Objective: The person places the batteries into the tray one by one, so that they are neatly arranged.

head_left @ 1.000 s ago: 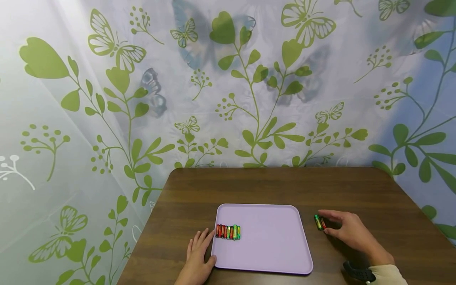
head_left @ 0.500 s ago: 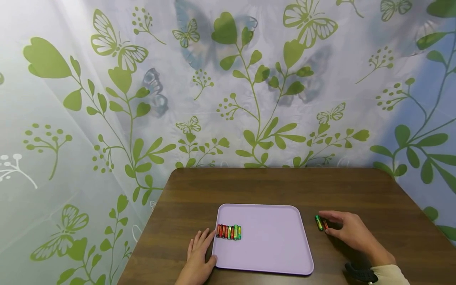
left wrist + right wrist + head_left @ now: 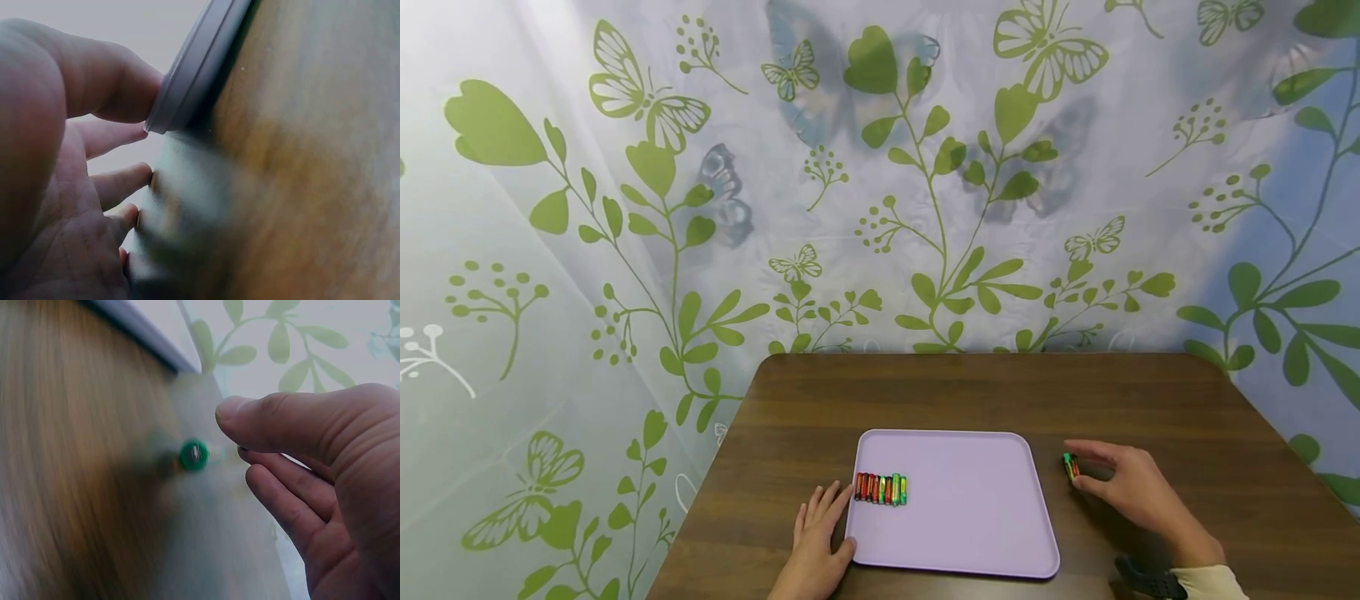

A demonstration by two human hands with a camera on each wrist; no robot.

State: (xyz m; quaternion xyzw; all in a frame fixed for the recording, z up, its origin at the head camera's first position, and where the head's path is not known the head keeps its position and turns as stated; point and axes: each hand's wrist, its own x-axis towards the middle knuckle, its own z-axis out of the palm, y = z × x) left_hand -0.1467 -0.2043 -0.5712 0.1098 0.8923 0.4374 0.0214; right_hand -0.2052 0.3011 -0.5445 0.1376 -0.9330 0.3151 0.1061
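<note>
Along the left side of a pale purple tray (image 3: 962, 508), several red-and-black and green batteries (image 3: 880, 489) lie side by side in a row. My left hand (image 3: 820, 533) rests by the tray's left edge with fingers extended; in the left wrist view its thumb (image 3: 119, 81) touches the rim (image 3: 194, 69). Right of the tray, my right hand (image 3: 1131, 483) pinches a red-and-black battery (image 3: 1075, 468) between thumb and fingers. This battery is mostly hidden. Close against it on its left is a green battery (image 3: 1067, 465), whose end (image 3: 194, 455) faces the right wrist camera.
Everything stands on a brown wooden table (image 3: 985, 387). Behind it hangs a curtain (image 3: 880, 208) printed with green leaves and butterflies. A dark watch or band (image 3: 1150, 579) circles the right wrist below a light sleeve.
My right hand has shifted slightly left, and the red-and-black battery has come closer to the green one. The left hand, the tray and its row of batteries have stayed put.
</note>
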